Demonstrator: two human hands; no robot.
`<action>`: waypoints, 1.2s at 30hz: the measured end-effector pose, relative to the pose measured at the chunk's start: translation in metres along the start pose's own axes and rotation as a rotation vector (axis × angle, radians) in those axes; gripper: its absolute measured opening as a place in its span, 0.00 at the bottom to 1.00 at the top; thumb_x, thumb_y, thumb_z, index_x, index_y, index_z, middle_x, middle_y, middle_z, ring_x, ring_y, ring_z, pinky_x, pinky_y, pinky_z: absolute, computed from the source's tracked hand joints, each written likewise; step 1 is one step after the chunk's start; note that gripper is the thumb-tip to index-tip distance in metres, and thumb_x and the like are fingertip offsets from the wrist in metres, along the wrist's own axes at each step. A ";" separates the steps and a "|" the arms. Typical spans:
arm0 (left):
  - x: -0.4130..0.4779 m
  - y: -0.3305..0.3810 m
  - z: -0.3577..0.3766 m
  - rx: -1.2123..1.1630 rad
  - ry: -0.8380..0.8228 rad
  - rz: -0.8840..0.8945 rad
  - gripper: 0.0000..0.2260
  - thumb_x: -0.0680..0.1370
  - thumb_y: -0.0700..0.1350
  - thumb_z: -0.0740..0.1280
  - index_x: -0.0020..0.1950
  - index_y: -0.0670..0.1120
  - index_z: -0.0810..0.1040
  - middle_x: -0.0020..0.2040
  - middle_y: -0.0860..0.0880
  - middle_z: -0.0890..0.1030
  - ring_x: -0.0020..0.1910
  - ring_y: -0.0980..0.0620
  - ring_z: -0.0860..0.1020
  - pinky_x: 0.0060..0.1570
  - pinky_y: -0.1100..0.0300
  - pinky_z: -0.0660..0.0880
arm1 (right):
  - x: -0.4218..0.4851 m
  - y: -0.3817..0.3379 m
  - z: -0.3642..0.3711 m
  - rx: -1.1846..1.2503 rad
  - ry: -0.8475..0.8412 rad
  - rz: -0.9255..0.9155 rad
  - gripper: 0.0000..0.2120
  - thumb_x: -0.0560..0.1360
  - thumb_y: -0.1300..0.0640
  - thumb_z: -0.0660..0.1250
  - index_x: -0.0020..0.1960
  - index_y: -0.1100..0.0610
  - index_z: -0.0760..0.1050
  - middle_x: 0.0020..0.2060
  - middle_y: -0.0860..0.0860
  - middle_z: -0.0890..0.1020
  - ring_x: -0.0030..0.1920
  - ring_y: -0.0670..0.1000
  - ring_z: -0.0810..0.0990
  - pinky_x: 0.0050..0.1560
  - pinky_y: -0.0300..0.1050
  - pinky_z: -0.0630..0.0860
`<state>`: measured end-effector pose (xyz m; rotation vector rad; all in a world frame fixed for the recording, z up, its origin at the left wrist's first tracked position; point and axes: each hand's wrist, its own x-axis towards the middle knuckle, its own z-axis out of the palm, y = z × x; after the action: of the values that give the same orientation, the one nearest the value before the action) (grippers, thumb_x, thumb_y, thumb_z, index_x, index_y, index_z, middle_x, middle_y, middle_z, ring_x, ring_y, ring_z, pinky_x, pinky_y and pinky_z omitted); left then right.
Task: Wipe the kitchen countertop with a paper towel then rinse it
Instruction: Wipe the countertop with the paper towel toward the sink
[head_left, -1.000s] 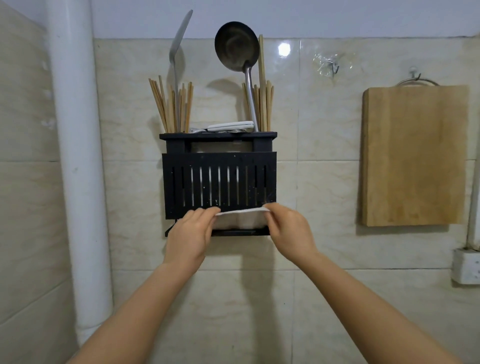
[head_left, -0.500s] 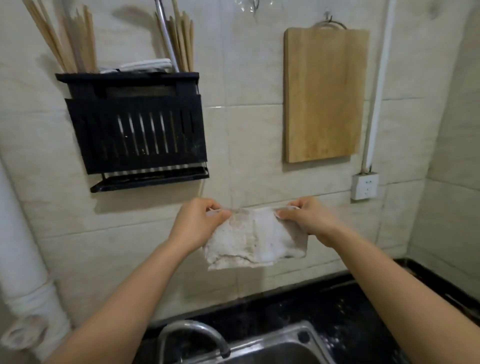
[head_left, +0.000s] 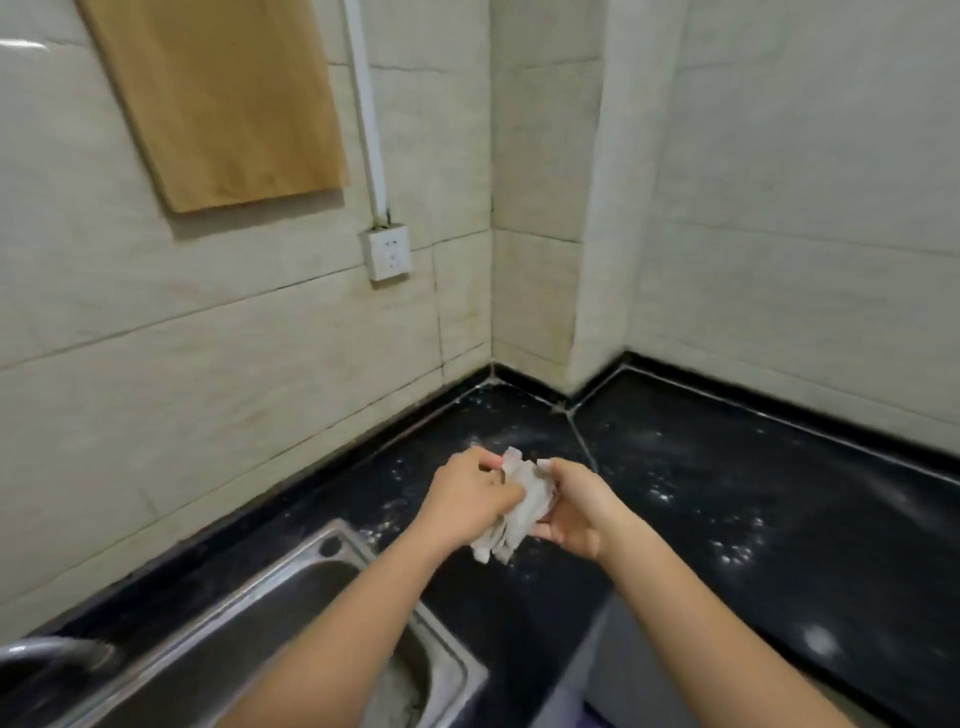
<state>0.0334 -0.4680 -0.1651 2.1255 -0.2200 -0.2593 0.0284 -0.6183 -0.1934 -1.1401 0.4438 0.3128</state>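
A crumpled white paper towel (head_left: 522, 512) is bunched between both hands, held a little above the black countertop (head_left: 727, 493). My left hand (head_left: 467, 499) grips its left side and my right hand (head_left: 576, 512) cups it from the right. White powdery specks are scattered over the dark countertop, mostly to the right of the hands. The steel sink (head_left: 291, 582) lies at the lower left, just below my left forearm.
A curved tap (head_left: 47, 652) shows at the left edge over the sink. On the tiled wall hang a wooden cutting board (head_left: 218, 98) and a white socket (head_left: 387, 254) with a cable duct. The countertop runs into a wall corner (head_left: 566, 405) behind the hands.
The towel came off the black wall rack, hung spread between both hands, and is now bunched together low over the countertop. My view has swung down and right.
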 end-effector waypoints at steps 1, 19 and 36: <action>-0.002 0.011 0.027 -0.031 -0.091 -0.003 0.14 0.66 0.49 0.68 0.51 0.49 0.80 0.44 0.49 0.84 0.44 0.53 0.81 0.47 0.56 0.78 | -0.011 -0.002 -0.030 0.045 0.013 -0.004 0.17 0.80 0.53 0.54 0.56 0.62 0.75 0.44 0.60 0.84 0.41 0.57 0.83 0.36 0.49 0.80; -0.067 0.205 0.481 -0.268 -0.911 0.040 0.10 0.80 0.46 0.62 0.56 0.50 0.82 0.53 0.48 0.84 0.48 0.53 0.79 0.50 0.57 0.74 | -0.301 -0.011 -0.487 -0.048 0.515 -0.243 0.07 0.70 0.68 0.63 0.37 0.58 0.74 0.34 0.53 0.77 0.34 0.49 0.78 0.35 0.40 0.73; -0.083 0.297 0.816 0.023 -1.023 0.210 0.07 0.74 0.41 0.68 0.52 0.45 0.82 0.47 0.46 0.85 0.46 0.50 0.82 0.52 0.56 0.77 | -0.402 0.021 -0.779 -0.090 1.038 -0.062 0.12 0.75 0.66 0.57 0.37 0.57 0.75 0.34 0.55 0.74 0.36 0.51 0.73 0.36 0.42 0.71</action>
<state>-0.2827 -1.2627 -0.3362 1.7908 -1.0225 -1.2013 -0.4703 -1.3335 -0.2823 -1.3453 1.3049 -0.3562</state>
